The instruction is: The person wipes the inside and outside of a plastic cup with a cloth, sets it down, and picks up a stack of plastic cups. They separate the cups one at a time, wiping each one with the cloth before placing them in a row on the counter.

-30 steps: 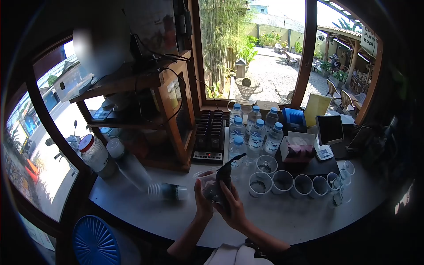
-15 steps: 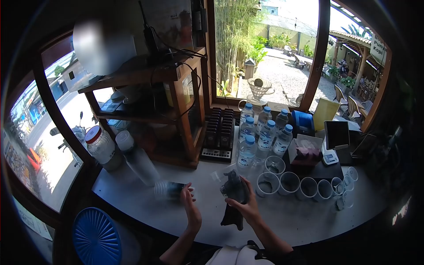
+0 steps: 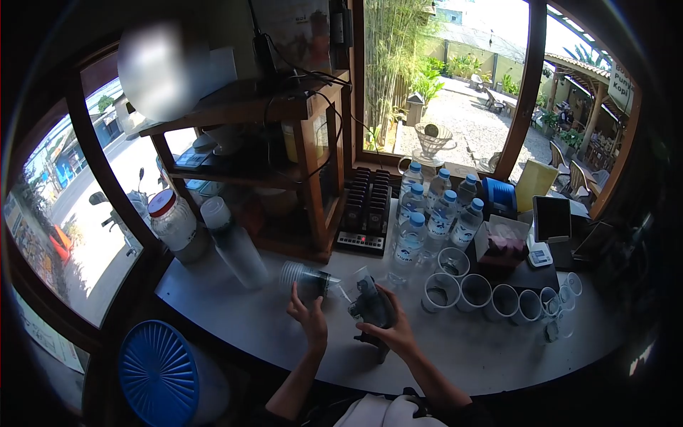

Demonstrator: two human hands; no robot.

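My left hand (image 3: pixel 310 322) is closed around the near side of a stack of clear plastic cups (image 3: pixel 307 277), which lies sideways with its rims to the left. Dark print shows on the cups. My right hand (image 3: pixel 391 326) grips a dark, bulky object (image 3: pixel 371 304) whose kind I cannot make out; clear plastic shows at its upper left. The object is held just above the counter, close to the right end of the stack. To the right, several plastic cups (image 3: pixel 475 290) stand in a curved row.
Several water bottles (image 3: pixel 408 249) stand behind the hands. Left are a tall bottle (image 3: pixel 236 249) and a red-lidded jar (image 3: pixel 173 224). A wooden shelf (image 3: pixel 313 185), pager rack (image 3: pixel 363 213), tissue box (image 3: pixel 501 245) and tablet (image 3: pixel 552 219) line the back. A blue-lidded container (image 3: pixel 158 373) is lower left.
The stack of cups has moved up and to the right with my left hand, nearer the dark object. My right hand has tilted the dark object slightly. The whole view has shifted a little.
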